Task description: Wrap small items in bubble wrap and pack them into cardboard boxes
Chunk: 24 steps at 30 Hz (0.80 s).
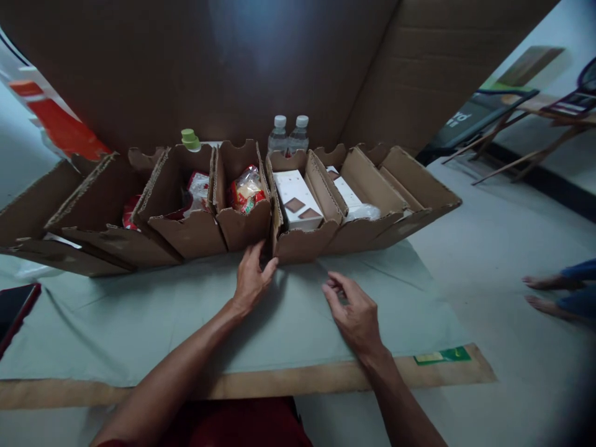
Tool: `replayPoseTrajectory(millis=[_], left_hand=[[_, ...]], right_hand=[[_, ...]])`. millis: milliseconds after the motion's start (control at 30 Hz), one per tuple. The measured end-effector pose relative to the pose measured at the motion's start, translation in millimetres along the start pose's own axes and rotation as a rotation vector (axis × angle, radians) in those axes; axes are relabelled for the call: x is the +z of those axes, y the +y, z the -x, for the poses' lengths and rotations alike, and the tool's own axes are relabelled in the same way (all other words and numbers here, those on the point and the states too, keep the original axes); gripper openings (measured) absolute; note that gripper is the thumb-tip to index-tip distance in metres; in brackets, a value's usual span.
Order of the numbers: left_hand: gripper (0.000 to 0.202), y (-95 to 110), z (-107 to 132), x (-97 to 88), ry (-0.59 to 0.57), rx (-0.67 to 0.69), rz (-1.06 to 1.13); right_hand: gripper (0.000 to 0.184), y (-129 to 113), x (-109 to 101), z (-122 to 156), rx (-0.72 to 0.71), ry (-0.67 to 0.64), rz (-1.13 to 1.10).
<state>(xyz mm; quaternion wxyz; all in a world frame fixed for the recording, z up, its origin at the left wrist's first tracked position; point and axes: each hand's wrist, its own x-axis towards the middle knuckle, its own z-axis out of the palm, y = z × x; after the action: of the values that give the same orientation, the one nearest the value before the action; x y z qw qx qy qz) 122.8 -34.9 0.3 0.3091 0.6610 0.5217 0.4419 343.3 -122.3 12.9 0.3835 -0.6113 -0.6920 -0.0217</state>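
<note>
My left hand (251,278) is open at the front of a row of cardboard bins, thumb spread from the fingers. Its fingertips reach the lower front of the bin (244,231) holding a red and clear snack packet (248,189), beside the narrow gap to its neighbour. Whether they touch the cardboard I cannot tell. The neighbouring bin (302,246) to the right holds a white box (297,195) with brown diamond shapes. Over the pale green cloth (298,335), my right hand (356,313) hangs open with loosely curled fingers and nothing visible in it.
Behind the bins stand two clear bottles (278,138) with white caps and a green-capped container (190,139). A tall cardboard panel (223,68) rises at the back. A dark device (16,313) lies at the left. On the floor at the right are another person's feet (544,292).
</note>
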Motion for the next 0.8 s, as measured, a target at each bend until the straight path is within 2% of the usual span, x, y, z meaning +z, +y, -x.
replayPoseTrajectory(millis=[167, 233, 367, 467, 533, 633, 733, 800], left_hand=[[0.046, -4, 12, -2.0, 0.001, -0.007, 0.042], [0.045, -2, 18, -0.3, -0.02, 0.015, 0.064], [0.05, 3, 12, 8.1, -0.033, 0.048, 0.055], [0.054, 4, -5, 15.7, -0.018, 0.042, 0.029], [0.057, 3, -13, 16.4, -0.021, 0.041, 0.024], [0.06, 0, -5, 2.9, -0.05, 0.034, 0.025], [0.052, -2, 27, -26.5, -0.131, 0.072, 0.017], [0.042, -2, 53, -47.6, -0.178, 0.128, 0.009]], right_hand=[[0.015, -8, 1, 25, -0.029, -0.127, -0.088], [0.017, -12, 4, 25, -0.044, -0.162, -0.114], [0.031, -18, 23, -6, -0.127, -0.224, -0.132], [0.041, -18, 41, -35, -0.116, -0.263, -0.112], [0.046, -16, 48, -45, -0.102, -0.289, -0.113], [0.046, -15, 42, -44, -0.11, -0.327, -0.149], [0.035, -30, 23, -48, -0.11, -0.302, -0.193], [0.036, -53, 17, -66, -0.116, -0.251, -0.219]])
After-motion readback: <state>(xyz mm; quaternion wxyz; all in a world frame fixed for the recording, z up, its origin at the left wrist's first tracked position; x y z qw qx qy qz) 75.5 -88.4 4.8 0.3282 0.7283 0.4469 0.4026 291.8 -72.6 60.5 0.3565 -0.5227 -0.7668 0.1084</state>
